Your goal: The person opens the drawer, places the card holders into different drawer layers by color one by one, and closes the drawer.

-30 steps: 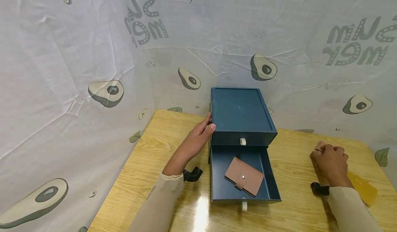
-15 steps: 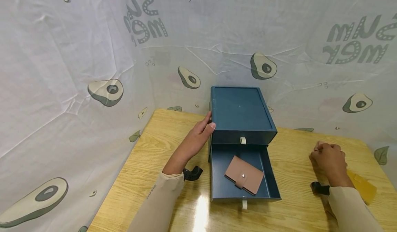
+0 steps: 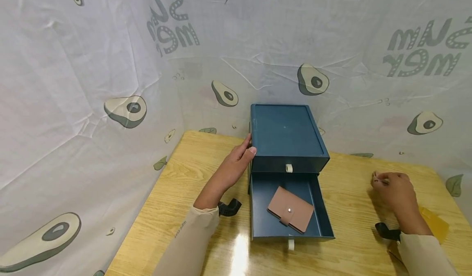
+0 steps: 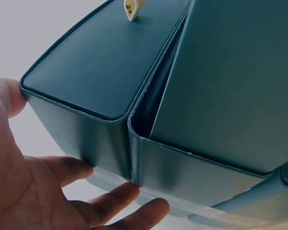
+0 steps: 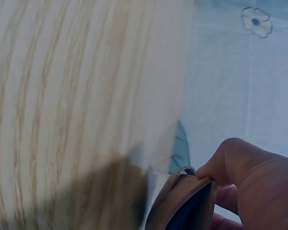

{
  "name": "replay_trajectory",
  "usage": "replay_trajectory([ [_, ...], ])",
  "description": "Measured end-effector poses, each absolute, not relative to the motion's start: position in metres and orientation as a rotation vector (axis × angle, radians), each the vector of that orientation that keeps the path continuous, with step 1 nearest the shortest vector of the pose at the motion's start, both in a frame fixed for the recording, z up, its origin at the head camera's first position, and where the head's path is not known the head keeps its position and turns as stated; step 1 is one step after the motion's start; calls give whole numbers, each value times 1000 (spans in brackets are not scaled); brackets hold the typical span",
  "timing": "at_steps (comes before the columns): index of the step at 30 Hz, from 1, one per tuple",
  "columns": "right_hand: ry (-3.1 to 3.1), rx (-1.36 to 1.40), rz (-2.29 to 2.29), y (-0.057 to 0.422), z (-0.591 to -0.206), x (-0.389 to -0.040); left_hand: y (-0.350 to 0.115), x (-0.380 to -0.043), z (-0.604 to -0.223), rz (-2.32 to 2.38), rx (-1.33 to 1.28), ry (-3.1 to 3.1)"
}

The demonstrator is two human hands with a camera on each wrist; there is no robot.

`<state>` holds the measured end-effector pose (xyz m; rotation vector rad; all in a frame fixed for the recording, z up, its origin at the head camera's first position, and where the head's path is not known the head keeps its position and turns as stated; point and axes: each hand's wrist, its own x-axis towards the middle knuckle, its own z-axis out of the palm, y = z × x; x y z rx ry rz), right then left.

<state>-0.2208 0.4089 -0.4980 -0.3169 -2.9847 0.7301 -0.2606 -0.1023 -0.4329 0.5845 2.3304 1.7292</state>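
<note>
My left hand [image 3: 232, 169] rests against the left side of a dark blue drawer unit [image 3: 285, 130]. Its fingers lie fairly straight along the side, and the thumb touches the front corner, as the left wrist view shows. The lower drawer [image 3: 262, 231] is pulled out, with a dusty-pink snap-strap wallet [image 3: 300, 210] lying in it. Off to the right, my right hand [image 3: 398, 192] pinches a tan wallet [image 5: 170, 203] between thumb and fingers. In the right wrist view its dark inside shows; most of it is hidden by the hand in the head view.
A yellow flat item [image 3: 436, 224] lies on the wooden table [image 3: 354, 210], partly under the right forearm. Beside that sleeve a brown item [image 3: 395, 252] shows in part. A printed cloth [image 3: 258, 42] hangs behind the table. The upper drawer has a white pull tab [image 3: 289, 168].
My right hand and forearm have shifted slightly to the right, and the wallet in it has turned so less of it shows. The left hand and drawer unit stay put.
</note>
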Motion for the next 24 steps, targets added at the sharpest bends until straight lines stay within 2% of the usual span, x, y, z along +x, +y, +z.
replay_trajectory([
  [10,-2860,-148,661,390,-480,-212,-102,-262,-430,1736,600,2330],
  [24,-2667,15,671,345,-431,-189,-100,-260,-434,1725,571,2354],
])
